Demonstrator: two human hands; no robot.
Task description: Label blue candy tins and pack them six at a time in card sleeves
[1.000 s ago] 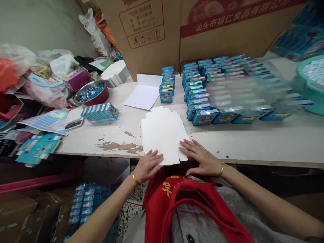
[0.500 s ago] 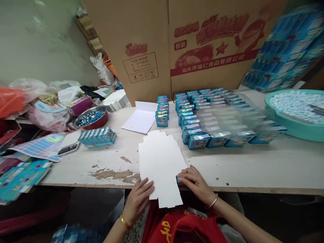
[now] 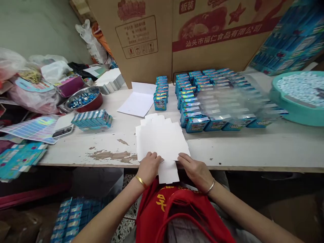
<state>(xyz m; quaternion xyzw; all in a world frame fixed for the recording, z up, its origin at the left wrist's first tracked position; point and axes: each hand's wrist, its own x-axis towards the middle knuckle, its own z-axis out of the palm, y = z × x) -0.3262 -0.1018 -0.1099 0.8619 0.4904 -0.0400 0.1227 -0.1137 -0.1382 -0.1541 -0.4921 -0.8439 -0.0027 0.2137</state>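
Observation:
A flat white die-cut box blank (image 3: 162,138) with notched edges lies at the front of the table, its narrow near flap (image 3: 168,172) jutting over the table edge. More blanks may lie under it. My left hand (image 3: 150,168), with a gold bangle, has curled fingers closed on the near left side of the blank. My right hand (image 3: 197,171), with a silver bangle, pinches its near right corner between thumb and fingers. Behind the blank stands a short row of small blue boxes (image 3: 160,102), beside a folded white card (image 3: 139,101).
Several rows of blue boxes (image 3: 197,124), partly under clear film, fill the back right. A teal basin (image 3: 291,111) of white pieces stands far right. At left are a wrapped box pack (image 3: 92,119), a scale (image 3: 63,125) and a red bowl (image 3: 97,103). A big carton (image 3: 141,67) stands behind.
My left hand has moved right and inward onto the blank's near part. My right hand has shifted to its near corner; the blue edge there no longer shows. The view has tilted down.

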